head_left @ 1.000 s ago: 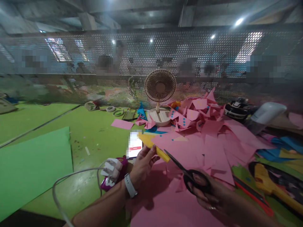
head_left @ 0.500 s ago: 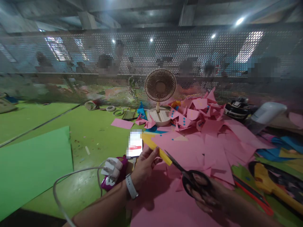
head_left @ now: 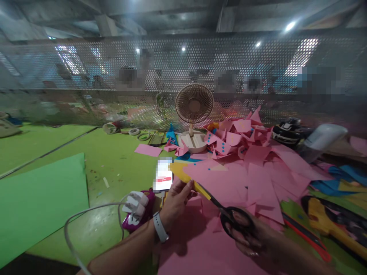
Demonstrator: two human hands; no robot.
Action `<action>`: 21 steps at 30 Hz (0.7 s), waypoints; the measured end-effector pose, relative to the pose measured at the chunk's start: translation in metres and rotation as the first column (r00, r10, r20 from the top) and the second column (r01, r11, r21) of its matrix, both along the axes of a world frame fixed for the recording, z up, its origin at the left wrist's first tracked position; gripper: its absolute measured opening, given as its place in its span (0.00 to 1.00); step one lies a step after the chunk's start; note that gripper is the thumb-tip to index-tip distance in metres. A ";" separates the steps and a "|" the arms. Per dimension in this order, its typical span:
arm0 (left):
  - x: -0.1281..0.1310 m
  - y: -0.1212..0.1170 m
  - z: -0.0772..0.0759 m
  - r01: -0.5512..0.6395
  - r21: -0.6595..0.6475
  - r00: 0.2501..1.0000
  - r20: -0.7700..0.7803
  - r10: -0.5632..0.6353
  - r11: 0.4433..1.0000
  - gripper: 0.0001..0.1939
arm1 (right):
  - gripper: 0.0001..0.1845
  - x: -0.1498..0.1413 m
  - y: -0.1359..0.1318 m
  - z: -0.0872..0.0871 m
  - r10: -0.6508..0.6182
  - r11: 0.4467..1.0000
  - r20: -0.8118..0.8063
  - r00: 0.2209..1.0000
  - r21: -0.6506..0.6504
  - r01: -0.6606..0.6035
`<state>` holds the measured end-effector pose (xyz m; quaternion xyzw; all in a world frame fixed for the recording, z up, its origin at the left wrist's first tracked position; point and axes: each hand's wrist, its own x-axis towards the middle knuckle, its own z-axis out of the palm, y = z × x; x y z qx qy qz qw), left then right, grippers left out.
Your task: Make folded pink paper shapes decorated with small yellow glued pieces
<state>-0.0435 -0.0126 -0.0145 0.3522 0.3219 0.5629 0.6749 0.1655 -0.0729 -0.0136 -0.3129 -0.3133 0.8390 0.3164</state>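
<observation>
My left hand [head_left: 178, 200] pinches a narrow folded piece of yellow paper [head_left: 180, 172] between thumb and fingers, above the pink sheets [head_left: 218, 248]. In my right hand [head_left: 248, 233] is a pair of scissors [head_left: 222, 208] with black handles, my fingers through the loops. The blades point up and left and lie along the paper's lower right end, overlapping it. Whether they are cutting into it I cannot tell. Just left of the paper's upper end lies a lit phone [head_left: 164, 179].
A small fan [head_left: 194, 105] stands at the back beside a heap of pink paper cutouts [head_left: 235, 133]. White plugs [head_left: 134, 204] with a cable sit left of my wrist. A green sheet [head_left: 43, 202] lies far left. A red-edged cutter [head_left: 308, 236] and black tray [head_left: 349, 217] are at right.
My left hand has shifted slightly right and down with the yellow paper. The scissor blades, apart from the paper's end a second ago, now overlap it and look more closed.
</observation>
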 end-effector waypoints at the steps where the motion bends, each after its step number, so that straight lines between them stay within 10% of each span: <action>1: 0.000 0.000 0.000 -0.002 0.001 1.000 0.001 0.002 1.000 0.09 | 0.18 0.000 0.000 0.000 0.006 1.000 -0.001 1.000 0.006 -0.006; 21: 0.001 -0.004 -0.005 0.048 0.070 0.996 -0.072 -0.043 0.996 0.10 | 0.21 -0.001 0.001 -0.008 0.043 0.997 -0.013 0.999 0.065 -0.042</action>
